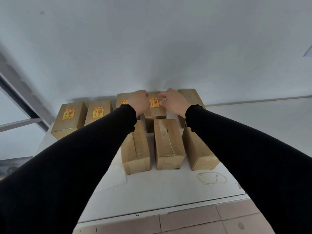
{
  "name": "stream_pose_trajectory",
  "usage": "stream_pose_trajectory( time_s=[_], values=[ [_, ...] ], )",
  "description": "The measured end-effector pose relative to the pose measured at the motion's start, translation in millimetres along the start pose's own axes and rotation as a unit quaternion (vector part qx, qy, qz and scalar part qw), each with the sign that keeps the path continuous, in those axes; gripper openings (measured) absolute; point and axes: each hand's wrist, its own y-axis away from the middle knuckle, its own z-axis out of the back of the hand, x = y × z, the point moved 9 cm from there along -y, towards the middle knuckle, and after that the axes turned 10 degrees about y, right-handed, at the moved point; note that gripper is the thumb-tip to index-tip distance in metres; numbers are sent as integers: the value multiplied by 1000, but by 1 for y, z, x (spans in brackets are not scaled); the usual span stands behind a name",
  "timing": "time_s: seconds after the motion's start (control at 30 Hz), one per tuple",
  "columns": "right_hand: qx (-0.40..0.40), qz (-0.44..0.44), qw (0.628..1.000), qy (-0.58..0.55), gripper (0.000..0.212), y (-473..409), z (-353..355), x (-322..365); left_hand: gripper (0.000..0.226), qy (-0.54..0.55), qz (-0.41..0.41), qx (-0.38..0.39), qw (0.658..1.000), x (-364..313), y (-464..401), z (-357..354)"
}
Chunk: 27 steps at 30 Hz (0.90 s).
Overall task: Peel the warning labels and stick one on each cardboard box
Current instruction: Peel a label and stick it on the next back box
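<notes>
A: Boxes, left to right?
B: Back row on the table (168, 191): far-left box (69, 120) and second box (98, 113) each labelled on top. Third box (122, 100) shows a label corner behind the left hand (139, 103). Centre box (155, 107) carries a warning label (154, 103). Back-right box (190, 98) bare. Front row of three (168, 144), frame centre, bare.
A: Grips?
B: Left grip curled at the label's left edge; can't tell if it's holding anything. Right hand (173, 103) grip loose, fingers bent, at the label's right edge.

Yellow-and-red warning labels (68, 113) with arrow and glass symbols on four back-row boxes (69, 119); their text is unreadable
</notes>
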Motion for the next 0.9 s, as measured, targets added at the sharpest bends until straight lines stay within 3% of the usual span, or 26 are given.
stream_pose_trajectory(
  time_s=[0.13, 0.43, 0.63, 0.9],
  values=[
    [-74, 19, 997, 28, 30, 26, 29, 13, 31, 10, -23, -47, 999, 5, 24, 42],
    [-109, 133, 985, 30, 18, 122, 41, 117, 19, 10, -35, -28, 999, 45, 136, 117],
    [-86, 189, 978, -24, 16, 179, -5, 198, 20, 31, -10, -32, 999, 112, 218, 123],
    [25, 162, 984, -75, 24, 197, -123, 252, 26, -16, 95, -27, 995, 227, 281, 87]
  ],
)
